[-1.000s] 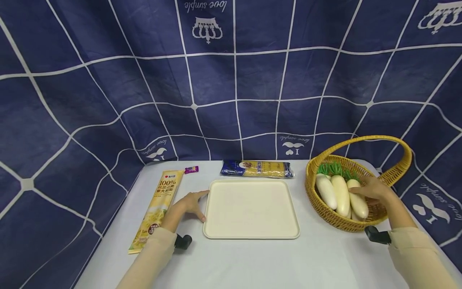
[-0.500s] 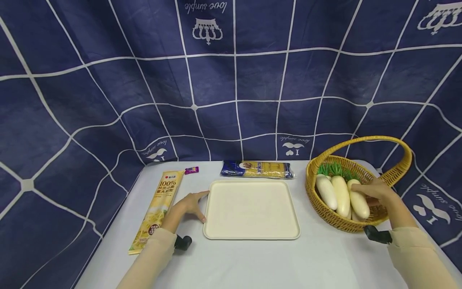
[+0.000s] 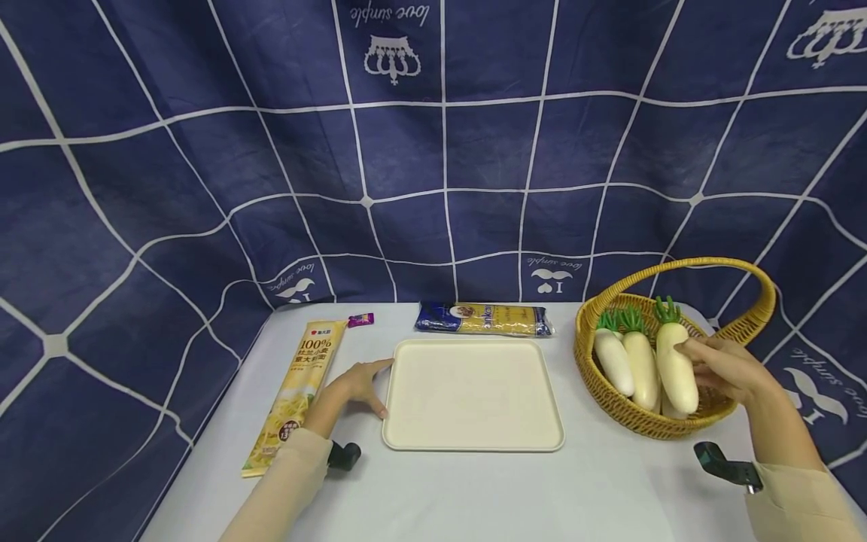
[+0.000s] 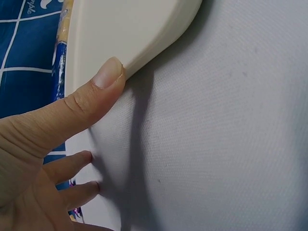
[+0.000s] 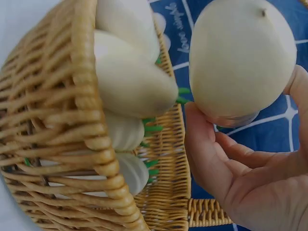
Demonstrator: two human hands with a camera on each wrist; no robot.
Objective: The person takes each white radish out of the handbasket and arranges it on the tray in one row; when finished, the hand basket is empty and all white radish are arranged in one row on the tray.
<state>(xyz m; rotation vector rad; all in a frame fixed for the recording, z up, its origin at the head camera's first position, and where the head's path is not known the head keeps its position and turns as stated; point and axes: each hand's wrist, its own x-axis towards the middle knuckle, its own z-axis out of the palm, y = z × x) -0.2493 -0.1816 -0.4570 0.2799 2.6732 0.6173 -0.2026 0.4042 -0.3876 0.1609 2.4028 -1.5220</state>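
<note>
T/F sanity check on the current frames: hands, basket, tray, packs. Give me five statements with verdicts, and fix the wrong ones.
1. The right hand holds a radish. True.
2. The left hand grips a radish too. False: it is at the tray's left edge, fingers spread, with no radish.
3. The blue pack lies beyond the tray's far edge. True.
4. The purple packet sits inside the basket. False: it lies on the table, near the far end of the yellow pack.
5. The basket stands to the right of the tray. True.
</note>
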